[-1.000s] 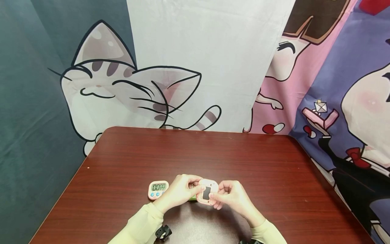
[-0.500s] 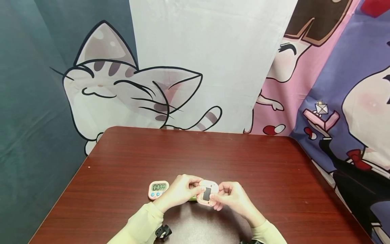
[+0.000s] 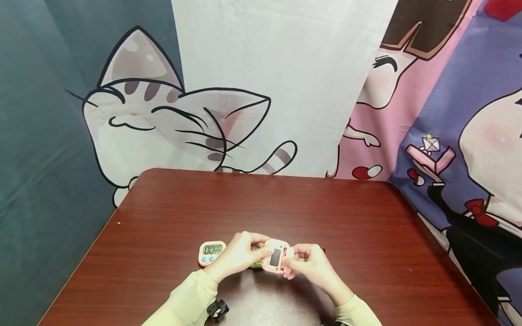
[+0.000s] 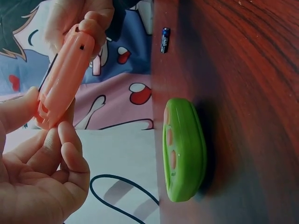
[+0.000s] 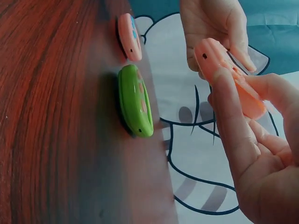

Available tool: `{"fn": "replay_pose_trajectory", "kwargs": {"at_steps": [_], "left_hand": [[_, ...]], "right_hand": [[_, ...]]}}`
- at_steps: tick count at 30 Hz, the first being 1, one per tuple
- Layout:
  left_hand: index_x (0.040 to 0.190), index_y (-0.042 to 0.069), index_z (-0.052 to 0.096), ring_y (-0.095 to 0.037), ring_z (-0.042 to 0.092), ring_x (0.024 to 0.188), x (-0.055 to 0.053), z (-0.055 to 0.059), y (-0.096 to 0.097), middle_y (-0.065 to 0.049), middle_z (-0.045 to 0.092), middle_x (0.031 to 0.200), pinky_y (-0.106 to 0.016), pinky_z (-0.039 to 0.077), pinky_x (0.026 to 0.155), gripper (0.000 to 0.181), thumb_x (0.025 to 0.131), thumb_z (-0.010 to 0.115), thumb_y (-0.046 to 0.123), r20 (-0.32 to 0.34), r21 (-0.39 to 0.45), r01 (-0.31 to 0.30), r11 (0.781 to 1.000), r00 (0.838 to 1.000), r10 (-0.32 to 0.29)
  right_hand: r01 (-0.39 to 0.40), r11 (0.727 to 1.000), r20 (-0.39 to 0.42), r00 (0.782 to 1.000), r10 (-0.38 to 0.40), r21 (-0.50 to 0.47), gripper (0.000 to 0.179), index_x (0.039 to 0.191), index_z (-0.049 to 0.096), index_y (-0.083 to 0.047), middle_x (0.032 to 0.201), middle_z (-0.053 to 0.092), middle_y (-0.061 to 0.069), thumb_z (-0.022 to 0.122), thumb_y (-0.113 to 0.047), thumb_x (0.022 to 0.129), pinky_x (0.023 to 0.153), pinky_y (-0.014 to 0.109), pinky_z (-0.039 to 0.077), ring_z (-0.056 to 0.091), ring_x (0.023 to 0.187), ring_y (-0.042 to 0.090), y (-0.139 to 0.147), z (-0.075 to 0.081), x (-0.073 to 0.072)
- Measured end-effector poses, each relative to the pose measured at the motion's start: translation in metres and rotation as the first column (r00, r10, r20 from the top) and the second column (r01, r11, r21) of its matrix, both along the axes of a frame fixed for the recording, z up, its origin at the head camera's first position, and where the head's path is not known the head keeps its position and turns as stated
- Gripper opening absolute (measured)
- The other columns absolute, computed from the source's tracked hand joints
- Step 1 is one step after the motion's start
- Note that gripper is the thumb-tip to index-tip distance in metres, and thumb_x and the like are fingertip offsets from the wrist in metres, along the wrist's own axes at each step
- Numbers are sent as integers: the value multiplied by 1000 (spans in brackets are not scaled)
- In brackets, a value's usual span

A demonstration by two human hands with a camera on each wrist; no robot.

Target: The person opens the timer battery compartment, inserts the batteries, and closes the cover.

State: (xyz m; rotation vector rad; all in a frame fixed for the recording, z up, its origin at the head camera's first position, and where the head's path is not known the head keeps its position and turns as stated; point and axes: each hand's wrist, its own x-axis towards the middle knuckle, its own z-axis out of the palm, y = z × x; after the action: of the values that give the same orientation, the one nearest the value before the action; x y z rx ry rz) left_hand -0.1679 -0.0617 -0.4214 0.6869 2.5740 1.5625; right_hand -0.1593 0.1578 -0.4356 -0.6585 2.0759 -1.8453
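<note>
A pink digital timer is held above the table, its back with a dark rectangle turned towards the head camera. My left hand grips its left side, thumb on the back and fingers behind. At its right side my right hand pinches it, with the thumb near a reddish recess by the edge. In the left wrist view the timer's pink rim shows between both hands. Below it on the table stands a green timer, mostly hidden in the head view by my left hand.
Another pink timer with blue buttons and 00:00 on its display lies left of my left hand. A small dark-blue battery lies on the table, largely behind my right hand in the head view. A printed curtain hangs behind the brown table.
The held timer has shifted slightly left and tilted, and a reddish recess now shows at its right edge by my right thumb. Both hands keep their hold.
</note>
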Motion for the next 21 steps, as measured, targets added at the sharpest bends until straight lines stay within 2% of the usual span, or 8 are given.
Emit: {"fn": "replay_pose_trajectory", "kwargs": {"at_steps": [5,8,10,13,16,18,21], "left_hand": [[100,2,71,1,54,58,-1,0,-2,-1,69,76,-18,45,52,21,86,69,17,8,-1,-6,1000,1000,6],[100,3,71,1,54,57,-1,0,-2,1,68,76,-19,46,52,20,86,69,17,6,-1,-11,1000,1000,11],[99,4,72,1,55,57,-1,-1,-2,2,68,75,-19,46,53,18,86,69,17,1,-3,-20,1000,1000,20],[99,6,72,0,57,59,-1,-2,-2,2,69,75,-19,47,56,17,87,69,18,-15,-8,-32,999,999,32],[99,6,73,-2,59,62,-1,-2,-3,3,69,76,-19,48,58,18,86,69,19,-26,-14,-47,999,999,47],[98,6,73,-2,59,62,-1,-3,-3,3,69,76,-19,47,58,18,86,69,19,-23,-15,-55,998,998,54],[98,7,73,-1,58,63,-1,-3,-3,4,69,75,-19,47,58,18,86,70,20,-33,-20,-67,998,997,67]], "right_hand": [[-10,1000,21,1000,9,14,29,93,58,19,72,69,16,66,-8,88,58,44,54,68,62,13,2,1,-1],[22,999,41,999,-23,39,32,98,58,21,77,69,23,67,-8,87,60,41,55,68,63,12,2,5,0],[52,996,27,998,-54,66,32,101,58,21,78,68,26,67,-6,87,59,40,55,67,62,11,1,7,1],[127,986,-41,992,-123,110,34,110,58,15,83,67,22,69,-5,84,53,41,54,64,56,9,-1,9,3],[209,971,-147,971,-191,116,42,117,56,5,84,65,17,74,-5,80,48,40,53,60,52,7,-2,9,4],[232,969,-207,955,-211,86,45,118,54,2,82,62,17,75,-3,78,46,39,52,58,53,6,-2,9,4],[226,974,-248,945,-212,31,39,112,53,3,76,59,18,73,-1,79,45,36,51,57,53,6,-2,9,4]]}}
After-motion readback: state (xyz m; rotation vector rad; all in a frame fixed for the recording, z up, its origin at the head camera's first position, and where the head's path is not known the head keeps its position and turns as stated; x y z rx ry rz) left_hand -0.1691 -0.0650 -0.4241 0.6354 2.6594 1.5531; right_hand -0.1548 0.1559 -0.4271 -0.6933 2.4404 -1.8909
